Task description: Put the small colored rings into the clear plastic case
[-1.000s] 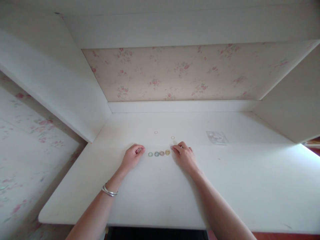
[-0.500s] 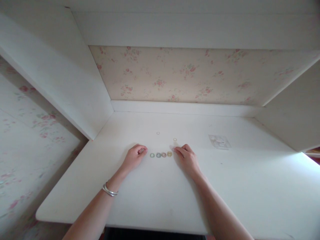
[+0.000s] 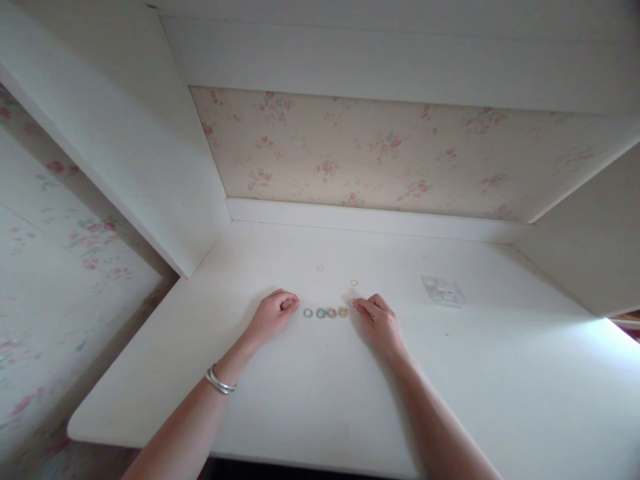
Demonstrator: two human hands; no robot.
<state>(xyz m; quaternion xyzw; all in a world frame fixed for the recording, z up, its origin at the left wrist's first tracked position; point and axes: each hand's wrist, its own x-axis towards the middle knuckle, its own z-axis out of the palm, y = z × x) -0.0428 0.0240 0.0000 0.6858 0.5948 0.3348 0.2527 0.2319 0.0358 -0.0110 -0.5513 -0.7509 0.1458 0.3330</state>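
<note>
Several small rings lie in a row on the white desk: a greenish one (image 3: 308, 313) at the left end, a blue-grey one (image 3: 321, 313), a pinkish one (image 3: 332, 313) and a yellowish one (image 3: 343, 312) at the right end. My left hand (image 3: 273, 313) rests just left of the row, thumb and fingers pressed together; whatever is in them is hidden. Close to the yellowish ring, my right hand (image 3: 383, 323) pinches something small and pale at its fingertips, too tiny to name. Behind the row lie two thin hoops, one pale (image 3: 321, 268) and one golden (image 3: 354, 283).
A clear plastic packet (image 3: 443, 291) lies on the desk to the right of my right hand. White side panels and a low back ledge (image 3: 370, 219) bound the desk (image 3: 280, 407). A tiny dark speck (image 3: 447, 335) sits below the packet.
The camera view has tilted and shifted slightly. Both hands stay beside the row in nearly the same pinched pose, and the rings keep their places.
</note>
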